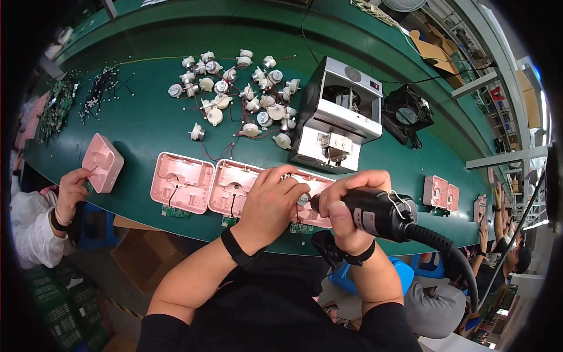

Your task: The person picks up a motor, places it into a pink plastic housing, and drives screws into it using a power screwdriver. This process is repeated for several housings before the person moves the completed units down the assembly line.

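"What is there?"
"A green bench (149,132) with a silver machine (352,120) on it."
"And the fingers?"
"In front of the machine, the right hand (345,226) has its fingers clamped around a black power tool (372,216). The left hand (267,202) touches a little round metal part (303,199) by the tool's tip. I can't tell if its fingers pinch it."
"Where's that part?"
"Over a pink case (319,185), in front of the machine."
"Farther out?"
"White-and-silver motors (221,101) lie left of the machine. A black fan (406,115) sits right of it."
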### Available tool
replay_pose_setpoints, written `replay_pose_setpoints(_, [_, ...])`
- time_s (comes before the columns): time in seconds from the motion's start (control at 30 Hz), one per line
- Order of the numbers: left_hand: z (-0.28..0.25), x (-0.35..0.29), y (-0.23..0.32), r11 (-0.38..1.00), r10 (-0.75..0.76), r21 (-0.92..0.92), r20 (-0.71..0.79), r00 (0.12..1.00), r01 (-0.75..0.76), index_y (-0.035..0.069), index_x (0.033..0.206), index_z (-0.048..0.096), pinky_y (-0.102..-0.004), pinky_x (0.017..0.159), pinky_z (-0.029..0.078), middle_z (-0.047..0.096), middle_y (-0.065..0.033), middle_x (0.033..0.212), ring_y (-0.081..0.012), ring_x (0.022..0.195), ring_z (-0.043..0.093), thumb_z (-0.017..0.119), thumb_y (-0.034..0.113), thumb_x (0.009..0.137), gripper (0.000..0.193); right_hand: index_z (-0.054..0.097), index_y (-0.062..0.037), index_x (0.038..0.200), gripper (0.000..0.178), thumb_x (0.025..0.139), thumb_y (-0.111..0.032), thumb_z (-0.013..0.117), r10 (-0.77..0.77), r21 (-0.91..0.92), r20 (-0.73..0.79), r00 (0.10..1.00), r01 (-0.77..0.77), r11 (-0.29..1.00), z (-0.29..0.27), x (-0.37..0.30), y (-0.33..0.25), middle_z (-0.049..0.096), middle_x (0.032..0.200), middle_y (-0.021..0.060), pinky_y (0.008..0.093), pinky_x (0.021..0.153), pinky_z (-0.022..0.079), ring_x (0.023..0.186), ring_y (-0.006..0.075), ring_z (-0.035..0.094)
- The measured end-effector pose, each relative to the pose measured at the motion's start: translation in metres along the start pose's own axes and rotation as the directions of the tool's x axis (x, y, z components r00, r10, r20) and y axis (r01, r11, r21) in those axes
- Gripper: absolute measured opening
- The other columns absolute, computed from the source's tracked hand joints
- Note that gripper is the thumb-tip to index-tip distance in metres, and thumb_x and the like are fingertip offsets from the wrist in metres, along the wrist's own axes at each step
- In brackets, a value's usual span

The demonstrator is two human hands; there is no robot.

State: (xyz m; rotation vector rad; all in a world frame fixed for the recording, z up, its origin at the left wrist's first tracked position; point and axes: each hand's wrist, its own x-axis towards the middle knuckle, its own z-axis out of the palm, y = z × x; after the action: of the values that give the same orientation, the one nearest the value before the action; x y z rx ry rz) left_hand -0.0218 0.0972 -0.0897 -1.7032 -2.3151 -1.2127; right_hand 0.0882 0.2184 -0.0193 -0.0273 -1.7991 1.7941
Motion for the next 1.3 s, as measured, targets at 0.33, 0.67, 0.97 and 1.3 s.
replay_pose_setpoints(0.33, [-0.003, 0.000, 0.005, 1.000, -0.029, -0.009, 0.026, 0.999, 0.029, 0.010, 0.102, 0.069, -0.0402, 0.099, 0.044, 0.065, -0.0018, 0.095, -0.0250, 0.118, 0.056, 0.076, 0.007, 0.069, 0.033, 0.039, -0.0069, 0.114, 0.035, 0.091, -0.010, 0.065, -0.027, -0.075, -0.182, 0.983, 0.014, 0.997, 0.001, 0.003, -0.007, 0.054, 0.073, 0.0091, 0.0327, 0.057, 0.049, 0.057, 0.0169, 0.052])
replay_pose_setpoints(0.67, [-0.008, 0.000, 0.006, 0.998, -0.062, -0.022, 0.079, 0.995, 0.063, 0.008, 0.102, 0.068, -0.0431, 0.109, 0.040, 0.058, -0.0099, 0.123, -0.0278, 0.123, 0.053, 0.082, 0.010, 0.068, 0.037, 0.048, -0.0049, 0.114, 0.023, 0.096, -0.010, 0.060, -0.277, -0.053, -0.316, 0.907, 0.275, 0.960, -0.018, 0.067, -0.045, 0.054, 0.071, 0.0094, 0.0339, 0.053, 0.047, 0.055, 0.0188, 0.052])
replay_pose_setpoints(0.97, [-0.004, -0.002, 0.000, 0.994, -0.100, -0.034, 0.096, 0.990, 0.103, 0.005, 0.126, 0.053, -0.0455, 0.117, 0.034, 0.057, -0.0128, 0.129, -0.0296, 0.125, 0.054, 0.086, 0.010, 0.067, 0.068, 0.049, -0.0049, 0.112, 0.021, 0.097, -0.014, 0.061, -0.126, 0.006, -0.293, 0.948, 0.133, 0.991, -0.018, 0.068, -0.040, 0.055, 0.073, 0.0090, 0.0359, 0.055, 0.048, 0.056, 0.0185, 0.053])
replay_pose_setpoints(1.3, [0.005, -0.004, -0.008, 0.993, -0.103, -0.049, 0.003, 0.995, 0.103, 0.004, 0.136, 0.044, -0.0445, 0.117, 0.034, 0.060, -0.0105, 0.126, -0.0282, 0.121, 0.057, 0.087, 0.011, 0.065, 0.083, 0.040, -0.0062, 0.115, 0.034, 0.094, -0.012, 0.066, -0.089, 0.062, -0.079, 0.993, 0.094, 0.994, 0.024, 0.023, -0.015, 0.057, 0.074, 0.0107, 0.0357, 0.057, 0.050, 0.058, 0.0178, 0.053])
